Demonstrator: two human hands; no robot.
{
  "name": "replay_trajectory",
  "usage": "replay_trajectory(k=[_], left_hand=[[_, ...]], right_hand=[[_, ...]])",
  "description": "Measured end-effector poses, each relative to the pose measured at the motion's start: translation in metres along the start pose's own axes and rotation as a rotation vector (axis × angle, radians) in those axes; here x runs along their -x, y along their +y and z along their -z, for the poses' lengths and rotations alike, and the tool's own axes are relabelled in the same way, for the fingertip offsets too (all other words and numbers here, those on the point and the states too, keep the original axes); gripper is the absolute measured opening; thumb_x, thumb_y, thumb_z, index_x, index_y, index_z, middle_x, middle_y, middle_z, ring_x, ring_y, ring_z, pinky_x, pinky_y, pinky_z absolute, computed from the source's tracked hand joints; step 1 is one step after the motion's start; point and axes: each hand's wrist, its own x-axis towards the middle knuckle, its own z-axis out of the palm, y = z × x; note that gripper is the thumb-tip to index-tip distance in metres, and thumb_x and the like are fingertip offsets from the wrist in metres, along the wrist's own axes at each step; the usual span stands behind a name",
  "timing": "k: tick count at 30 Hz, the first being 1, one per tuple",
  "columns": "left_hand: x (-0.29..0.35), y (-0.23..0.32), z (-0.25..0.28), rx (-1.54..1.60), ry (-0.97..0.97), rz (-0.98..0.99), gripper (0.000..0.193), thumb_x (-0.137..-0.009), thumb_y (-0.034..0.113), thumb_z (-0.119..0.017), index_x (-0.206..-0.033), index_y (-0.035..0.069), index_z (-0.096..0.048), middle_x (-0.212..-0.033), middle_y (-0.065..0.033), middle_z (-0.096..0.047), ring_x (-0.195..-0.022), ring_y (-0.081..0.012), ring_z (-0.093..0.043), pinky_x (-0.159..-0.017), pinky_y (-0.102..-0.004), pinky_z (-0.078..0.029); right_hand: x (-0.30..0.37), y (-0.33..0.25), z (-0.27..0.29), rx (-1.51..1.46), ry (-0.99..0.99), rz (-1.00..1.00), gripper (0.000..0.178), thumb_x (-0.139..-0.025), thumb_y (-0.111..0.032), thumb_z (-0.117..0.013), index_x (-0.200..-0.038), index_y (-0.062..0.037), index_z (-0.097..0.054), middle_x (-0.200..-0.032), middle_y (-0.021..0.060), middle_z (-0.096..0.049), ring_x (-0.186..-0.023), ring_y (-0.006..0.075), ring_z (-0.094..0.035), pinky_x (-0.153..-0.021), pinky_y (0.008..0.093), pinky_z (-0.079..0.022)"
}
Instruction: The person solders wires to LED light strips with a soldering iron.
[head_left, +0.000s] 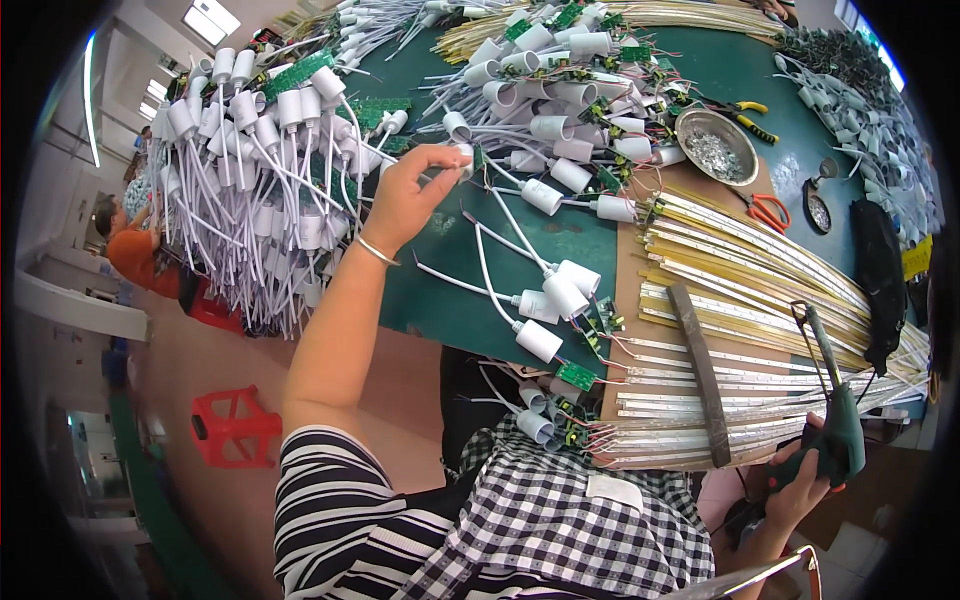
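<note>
My left hand reaches over the green table and pinches a white cylindrical cap at the edge of a pile of similar white cabled caps. At the lower right, my right hand grips a green soldering gun, its tip pointing up and away. Between the hands, several white caps with cables lie next to small green circuit boards. Thin wires link these boards to LED strips on a brown board. A dark flat bar lies across the strips.
A large heap of cabled caps hangs over the table's left edge. Behind the strips are a metal bowl of small silvery pieces, yellow-handled pliers and a red-handled cutting tool. A red stool stands on the floor; a person in orange is at far left.
</note>
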Motion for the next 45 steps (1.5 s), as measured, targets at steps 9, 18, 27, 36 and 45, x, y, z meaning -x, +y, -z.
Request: replay_trajectory(k=[9,18,27,36,45], left_hand=[[-0.033,0.034,-0.056,0.621,-0.093,0.539,0.015,-0.092,0.01,-0.062,-0.104,0.001,-0.064,-0.09,0.0019,-0.062,-0.08,-0.0054,-0.053,-0.075,-0.0203,-0.043],[-0.04,0.062,-0.073,0.632,-0.344,0.632,0.012,-0.092,0.01,-0.061,-0.099,0.0,-0.063,-0.093,0.0004,-0.063,-0.087,-0.0066,-0.055,-0.081,-0.0219,-0.043],[-0.034,0.06,-0.082,-0.21,-0.361,-0.034,0.01,-0.078,0.013,-0.068,-0.087,0.008,-0.066,-0.085,-0.0068,-0.063,-0.078,-0.0244,-0.059,-0.076,-0.0356,-0.046],[-0.027,0.054,-0.049,-0.268,-0.429,-0.27,0.015,-0.071,0.012,-0.074,-0.084,0.013,-0.068,-0.091,-0.0002,-0.06,-0.095,-0.0238,-0.055,-0.084,-0.0386,-0.041],[-0.02,0.049,-0.052,-0.197,-0.49,-0.245,0.016,-0.07,0.012,-0.075,-0.084,0.012,-0.068,-0.09,0.0001,-0.06,-0.096,-0.0227,-0.055,-0.086,-0.0382,-0.041]], right_hand=[[0.013,0.005,-0.006,-0.069,-0.06,-0.048,0.045,-0.093,-0.027,-0.051,-0.123,0.0063,-0.05,-0.066,0.0049,-0.056,-0.057,0.0104,-0.052,-0.052,0.0232,-0.043],[0.016,0.014,-0.011,-0.111,-0.101,-0.062,0.046,-0.092,-0.026,-0.05,-0.123,0.0082,-0.049,-0.066,0.0078,-0.058,-0.055,0.0109,-0.052,-0.05,0.0224,-0.041],[0.019,0.02,-0.003,-0.171,-0.16,-0.108,0.045,-0.088,-0.013,-0.05,-0.126,0.0098,-0.044,-0.115,0.0195,-0.06,-0.063,0.0137,-0.059,-0.052,0.0258,-0.049],[0.02,0.015,-0.013,-0.105,-0.108,-0.116,0.047,-0.092,-0.028,-0.051,-0.123,0.0085,-0.05,-0.065,0.0068,-0.056,-0.058,0.012,-0.053,-0.054,0.0241,-0.044],[0.018,0.015,-0.014,-0.102,-0.149,-0.101,0.049,-0.09,-0.025,-0.053,-0.123,0.0099,-0.049,-0.084,0.0116,-0.06,-0.059,0.0117,-0.055,-0.053,0.0235,-0.045]])
